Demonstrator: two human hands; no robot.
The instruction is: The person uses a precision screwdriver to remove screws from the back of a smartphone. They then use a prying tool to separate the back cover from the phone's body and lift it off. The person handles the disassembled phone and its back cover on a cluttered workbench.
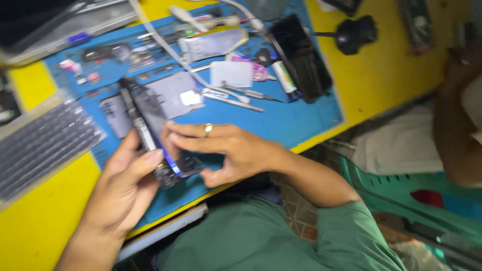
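An opened smartphone (155, 108) with its back off lies tilted over a blue work mat (296, 120); its purple-grey inside and dark camera end show. My left hand (123, 188) cups the phone's lower edge from the left, thumb along its side. My right hand (223, 148), a ring on one finger, grips the same phone from the right with fingertips on its face. The picture is blurred, so small parts are hard to tell.
On the mat lie tweezers and thin tools (236, 95), a white card (231, 74), a tube (213, 44) and a black tray (301, 57). A keyboard (42, 145) sits left on the yellow table (386, 65). Another person's arm (454, 120) and a green chair (401, 190) are at right.
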